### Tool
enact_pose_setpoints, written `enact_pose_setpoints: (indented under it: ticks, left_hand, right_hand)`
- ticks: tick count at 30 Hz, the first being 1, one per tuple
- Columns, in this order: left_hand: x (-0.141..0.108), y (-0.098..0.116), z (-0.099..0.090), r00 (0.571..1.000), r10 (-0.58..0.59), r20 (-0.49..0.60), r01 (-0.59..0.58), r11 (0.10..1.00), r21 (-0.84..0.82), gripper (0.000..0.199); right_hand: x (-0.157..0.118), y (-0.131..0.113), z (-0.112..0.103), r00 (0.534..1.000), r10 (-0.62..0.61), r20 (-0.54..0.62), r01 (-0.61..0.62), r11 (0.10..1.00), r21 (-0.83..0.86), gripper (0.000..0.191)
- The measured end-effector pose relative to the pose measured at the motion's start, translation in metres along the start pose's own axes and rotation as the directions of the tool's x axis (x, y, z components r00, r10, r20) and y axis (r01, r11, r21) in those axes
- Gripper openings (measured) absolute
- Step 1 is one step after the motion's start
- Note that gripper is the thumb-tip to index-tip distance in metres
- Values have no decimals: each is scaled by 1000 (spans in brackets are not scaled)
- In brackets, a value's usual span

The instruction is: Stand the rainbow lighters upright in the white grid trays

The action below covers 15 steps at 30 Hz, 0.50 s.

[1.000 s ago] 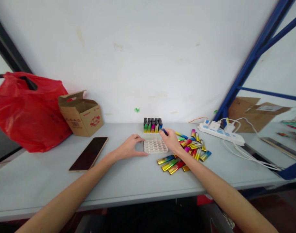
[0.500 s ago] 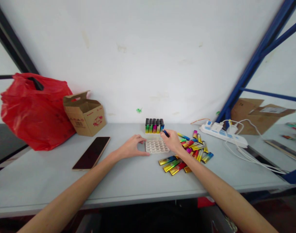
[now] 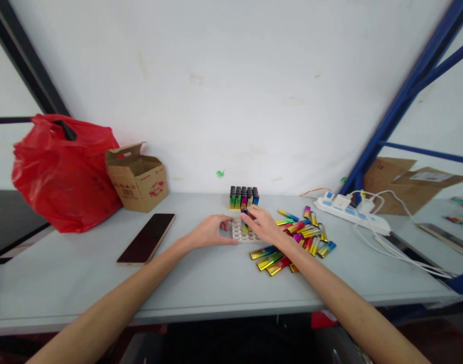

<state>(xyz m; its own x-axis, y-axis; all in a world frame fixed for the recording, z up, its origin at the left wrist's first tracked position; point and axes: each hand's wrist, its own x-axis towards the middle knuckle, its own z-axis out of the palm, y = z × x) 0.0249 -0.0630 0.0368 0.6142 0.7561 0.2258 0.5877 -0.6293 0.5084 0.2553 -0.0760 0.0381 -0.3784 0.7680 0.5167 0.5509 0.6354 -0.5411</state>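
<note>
A white tray with round holes (image 3: 237, 231) lies on the grey table. My left hand (image 3: 213, 231) is at its left side, thumb and fingers spread around its edge. Above the tray, my right hand (image 3: 262, 223) pinches an upright blue and yellow lighter (image 3: 245, 222); whether its lower end is in a hole cannot be made out. Behind stands a block of upright lighters with black tops (image 3: 244, 198). Right of the tray, under and beside my right forearm, lies a loose pile of shiny coloured lighters (image 3: 271, 259).
A dark phone (image 3: 147, 239) lies at the left, near an open cardboard box (image 3: 139, 183) and a red plastic bag (image 3: 66, 174). A white power strip with cables (image 3: 353, 215) sits at the right, before a blue metal frame (image 3: 390, 111) and cardboard (image 3: 390, 184).
My right hand has moved left over the tray, and the lighter in it now stands upright. My left hand stays at the tray's left side. The camera view has shifted slightly.
</note>
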Motion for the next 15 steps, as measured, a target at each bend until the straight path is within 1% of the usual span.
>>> enact_pose_setpoints:
  ticks: [2,4,6,8,11,15]
  left_hand:
    - [0,4,1,1000,-9,1,9,999,-42,68]
    - [1,7,2,1000,-14,1,14,996,-85,66]
    - [0,9,3,1000,-6,8,7,991,-134,64]
    - [0,10,4,1000,7,16,-4,984,-176,60]
    - [0,10,6,1000,-4,3,5,978,-207,55]
    - [-1,10,7,1000,-20,-9,18,981,-191,54]
  right_hand:
    - [0,0,0,999,43,10,-43,999,-20,47]
    - [0,0,-1,996,87,9,-87,996,17,44]
    - [0,1,-2,995,96,10,-96,993,61,41]
    - [1,2,-3,996,78,41,-81,994,73,39]
    - [1,7,-2,996,31,88,-34,999,35,35]
    - [4,13,4,997,-23,70,28,997,-69,34]
